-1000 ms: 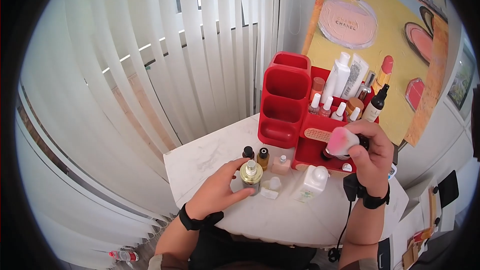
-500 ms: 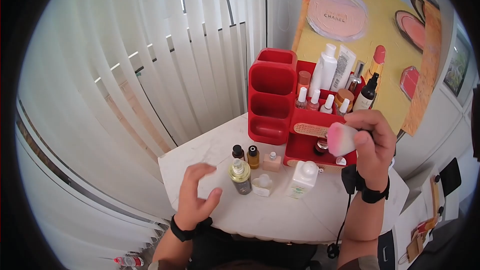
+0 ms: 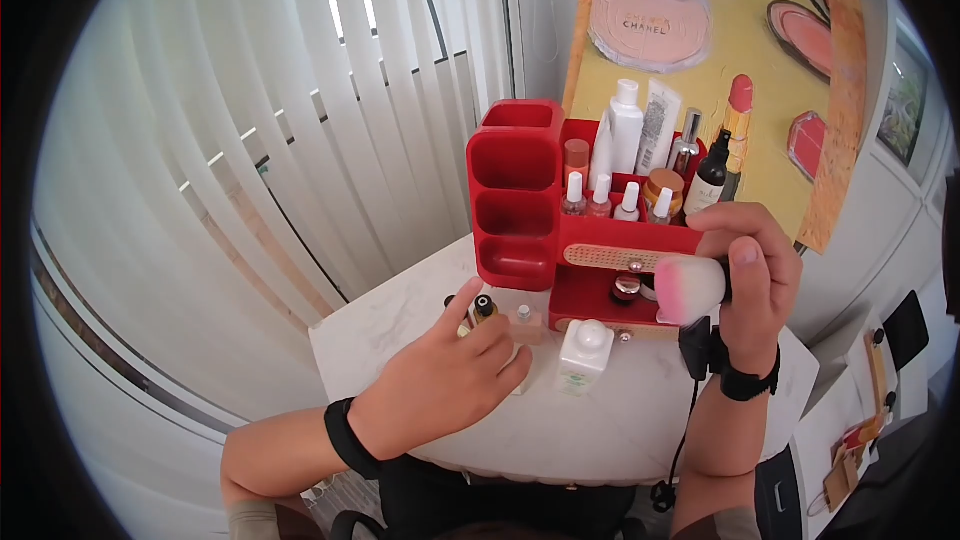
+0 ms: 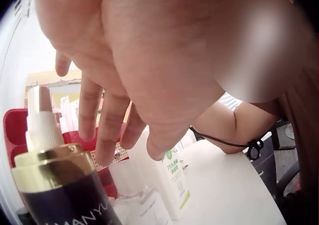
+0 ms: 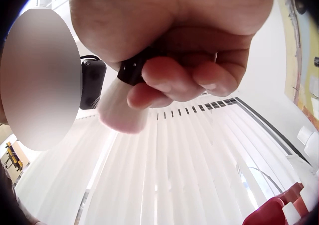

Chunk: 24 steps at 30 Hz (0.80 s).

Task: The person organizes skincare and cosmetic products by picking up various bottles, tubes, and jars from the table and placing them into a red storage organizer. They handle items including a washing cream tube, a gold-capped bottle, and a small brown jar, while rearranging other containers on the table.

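My right hand (image 3: 757,285) grips a makeup brush (image 3: 690,290) by its dark handle, in front of the red organizer's drawer. Its white bristles with pink tips (image 5: 122,110) point away from the fingers in the right wrist view. My left hand (image 3: 440,375) is over the bottles at the front left of the table, with nothing in it. Loosely extended fingers (image 4: 107,130) show in the left wrist view, beside a dark spray bottle with a gold collar (image 4: 62,195), a small clear bottle (image 4: 144,207) and a white bottle (image 3: 585,360). In the head view the hand hides the dark bottle.
A red organizer (image 3: 476,210) stands at the back, with nail polishes (image 3: 600,197), tubes and bottles in its right part. Jars (image 3: 627,287) sit in its open drawer. A pink perfume bottle (image 3: 526,322) and a dark-topped bottle (image 3: 487,307) stand in front. Blinds (image 3: 250,140) hang left.
My left hand drew left from the gold-collared bottle with its fingers apart, then came right, over the bottles. The right hand keeps hold of the brush, and the head view has shifted slightly.
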### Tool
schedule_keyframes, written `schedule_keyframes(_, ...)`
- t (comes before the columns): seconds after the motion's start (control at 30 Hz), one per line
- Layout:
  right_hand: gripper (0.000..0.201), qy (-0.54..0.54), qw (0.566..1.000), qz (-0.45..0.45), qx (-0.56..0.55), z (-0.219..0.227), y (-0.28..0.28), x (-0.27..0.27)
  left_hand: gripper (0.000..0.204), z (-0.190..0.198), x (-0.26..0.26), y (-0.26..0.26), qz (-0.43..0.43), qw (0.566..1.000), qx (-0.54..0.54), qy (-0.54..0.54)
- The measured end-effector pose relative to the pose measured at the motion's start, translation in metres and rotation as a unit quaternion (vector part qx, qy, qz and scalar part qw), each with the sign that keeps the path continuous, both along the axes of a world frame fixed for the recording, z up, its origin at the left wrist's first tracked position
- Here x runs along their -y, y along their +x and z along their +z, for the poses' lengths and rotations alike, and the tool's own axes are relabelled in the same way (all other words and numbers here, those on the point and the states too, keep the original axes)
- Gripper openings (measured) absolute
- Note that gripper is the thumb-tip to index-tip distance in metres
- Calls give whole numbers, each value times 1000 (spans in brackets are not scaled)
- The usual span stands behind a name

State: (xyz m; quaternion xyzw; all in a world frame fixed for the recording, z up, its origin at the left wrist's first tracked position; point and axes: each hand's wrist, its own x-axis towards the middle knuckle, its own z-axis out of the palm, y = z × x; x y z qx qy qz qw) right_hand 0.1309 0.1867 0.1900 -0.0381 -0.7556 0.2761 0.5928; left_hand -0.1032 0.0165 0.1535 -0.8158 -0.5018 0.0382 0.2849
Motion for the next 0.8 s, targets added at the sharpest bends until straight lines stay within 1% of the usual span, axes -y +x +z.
schedule_keyframes(0.07,30,2,1000,0,1,0,4,-2,21,-4,-4,0,0,999,-12,-52)
schedule_keyframes(0.27,28,2,1000,8,-6,3,10,-2,17,-9,-14,-3,-8,995,-42,-86)
schedule_keyframes(0.4,28,15,1000,-5,-20,4,16,-3,14,4,-13,1,-21,991,-73,-108)
schedule_keyframes(0.5,28,8,999,4,-35,5,19,-3,16,20,-7,3,-28,992,-56,-105)
schedule_keyframes(0.57,29,-8,999,-9,-43,5,21,0,23,39,0,-1,-40,994,47,-92)
schedule_keyframes(0.6,30,-24,998,-23,-50,5,22,0,23,51,7,-4,-38,994,46,-91)
schedule_keyframes(0.67,32,-33,997,-35,-55,5,25,-1,30,77,25,-13,-2,988,151,-36)
schedule_keyframes(0.7,35,-45,996,-47,-60,4,26,-1,30,87,31,-19,2,988,150,-41)
schedule_keyframes(0.77,37,-45,996,-44,-68,3,28,-3,24,102,41,-34,57,981,127,136)
schedule_keyframes(0.8,39,-38,995,-46,-78,2,27,-4,24,105,42,-41,62,981,124,133)
